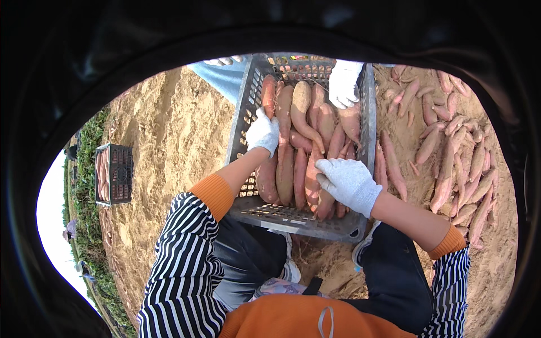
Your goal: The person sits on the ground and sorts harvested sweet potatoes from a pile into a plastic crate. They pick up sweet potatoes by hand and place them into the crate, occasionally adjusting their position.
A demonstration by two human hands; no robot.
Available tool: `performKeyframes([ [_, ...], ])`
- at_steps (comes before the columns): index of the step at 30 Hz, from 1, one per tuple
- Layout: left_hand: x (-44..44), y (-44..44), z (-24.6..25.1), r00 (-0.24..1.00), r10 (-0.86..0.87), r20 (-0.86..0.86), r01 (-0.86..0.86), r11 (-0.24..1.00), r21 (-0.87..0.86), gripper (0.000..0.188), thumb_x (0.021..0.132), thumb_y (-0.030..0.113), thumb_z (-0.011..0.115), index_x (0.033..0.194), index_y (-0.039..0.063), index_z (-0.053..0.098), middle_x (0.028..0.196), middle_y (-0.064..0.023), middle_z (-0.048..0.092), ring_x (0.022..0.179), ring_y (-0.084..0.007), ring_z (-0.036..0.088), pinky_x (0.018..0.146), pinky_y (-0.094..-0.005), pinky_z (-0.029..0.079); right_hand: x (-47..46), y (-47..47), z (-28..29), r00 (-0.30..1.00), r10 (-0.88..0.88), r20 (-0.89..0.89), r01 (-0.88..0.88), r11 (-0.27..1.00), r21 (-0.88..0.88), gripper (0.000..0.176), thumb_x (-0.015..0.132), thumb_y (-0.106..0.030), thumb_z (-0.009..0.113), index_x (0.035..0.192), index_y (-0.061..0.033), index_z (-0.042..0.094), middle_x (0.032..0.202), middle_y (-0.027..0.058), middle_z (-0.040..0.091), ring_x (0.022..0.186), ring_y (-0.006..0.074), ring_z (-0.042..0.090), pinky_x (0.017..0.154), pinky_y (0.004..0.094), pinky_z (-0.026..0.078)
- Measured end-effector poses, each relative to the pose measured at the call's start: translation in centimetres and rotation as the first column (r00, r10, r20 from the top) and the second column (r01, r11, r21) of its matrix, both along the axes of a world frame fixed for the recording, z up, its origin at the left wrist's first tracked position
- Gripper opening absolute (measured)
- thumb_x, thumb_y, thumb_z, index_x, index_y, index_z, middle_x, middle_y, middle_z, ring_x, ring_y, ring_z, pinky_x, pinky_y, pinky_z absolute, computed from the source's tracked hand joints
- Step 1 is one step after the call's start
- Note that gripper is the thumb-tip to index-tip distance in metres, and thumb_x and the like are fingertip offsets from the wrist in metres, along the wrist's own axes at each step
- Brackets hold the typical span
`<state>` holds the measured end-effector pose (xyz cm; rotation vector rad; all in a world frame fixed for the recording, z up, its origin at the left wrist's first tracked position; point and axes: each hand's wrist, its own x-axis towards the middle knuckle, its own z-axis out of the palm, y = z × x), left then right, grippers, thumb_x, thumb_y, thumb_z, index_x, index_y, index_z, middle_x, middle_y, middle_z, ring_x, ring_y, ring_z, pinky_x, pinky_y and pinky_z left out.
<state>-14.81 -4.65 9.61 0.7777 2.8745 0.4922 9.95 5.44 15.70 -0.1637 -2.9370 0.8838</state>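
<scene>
A black plastic crate [296, 228] stands before me with several sweet potatoes [301, 110] laid lengthwise in it. My left hand [263, 134], in a pale knitted glove, is at the crate's left side, its fingers at the lower end of a reddish sweet potato [268, 94]. My right hand [348, 181], gloved alike, is over the near right part of the crate, fingers bent beside the sweet potatoes; whether it grips one is hidden. Another person's white-gloved hand [344, 84] reaches in at the far right corner, above a broad sweet potato [350, 122].
Many loose sweet potatoes [444, 177] lie on the sandy soil at the right. A second filled crate [120, 173] stands at the left, near a strip of green plants [91, 169]. The other person's blue-clad leg [222, 78] is beside the crate's far left. More people are far off at left.
</scene>
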Motion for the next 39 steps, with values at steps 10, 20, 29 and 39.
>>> performKeyframes([
  [10,-2.5,1.3,-1.5,0.935,-0.351,0.047,0.337,0.841,-0.424,0.03,0.095,0.016,0.049,0.119,-0.002,0.048,0.098,-0.0257,0.069,0.092,-0.0416,0.068,0.078,-0.0488,0.054,14.5,9.1,-3.1,0.608,-0.729,-0.315,0.757,0.652,-0.049,0.023,0.089,-0.007,0.061,0.112,-0.004,0.06,0.093,0.0152,0.065,0.087,0.0318,0.066,0.077,0.0375,0.053],
  [20,-3.0,1.5,-1.2,0.948,-0.313,0.055,0.306,0.857,-0.415,0.056,0.086,0.034,0.062,0.131,0.002,0.048,0.101,-0.0291,0.068,0.095,-0.0457,0.066,0.085,-0.0489,0.052,27.0,18.3,-15.5,0.018,-0.987,0.157,0.89,0.087,0.447,0.072,0.073,-0.046,0.078,0.127,-0.0073,0.051,0.121,0.0201,0.057,0.117,0.0348,0.055,0.095,0.046,0.049],
  [29,-0.6,3.5,2.6,0.884,-0.466,0.037,0.468,0.879,-0.096,0.042,0.09,0.037,0.064,0.111,0.001,0.067,0.091,-0.0211,0.071,0.088,-0.0362,0.069,0.081,-0.0401,0.053,27.4,17.2,-17.2,0.084,-0.931,0.354,0.991,0.041,-0.127,0.078,0.061,-0.046,0.086,0.114,0.0022,0.057,0.105,0.0202,0.068,0.099,0.0309,0.065,0.087,0.038,0.051],
  [39,7.6,6.1,5.8,0.815,-0.572,0.093,0.555,0.817,0.158,0.031,0.091,0.024,0.066,0.114,0.002,0.066,0.091,-0.0193,0.071,0.08,-0.0279,0.068,0.076,-0.0351,0.052,16.0,11.6,-15.7,0.436,-0.863,0.255,0.9,0.415,-0.134,0.069,0.079,-0.048,0.073,0.125,-0.0005,0.052,0.114,0.0261,0.059,0.107,0.0392,0.06,0.093,0.0458,0.049],
])
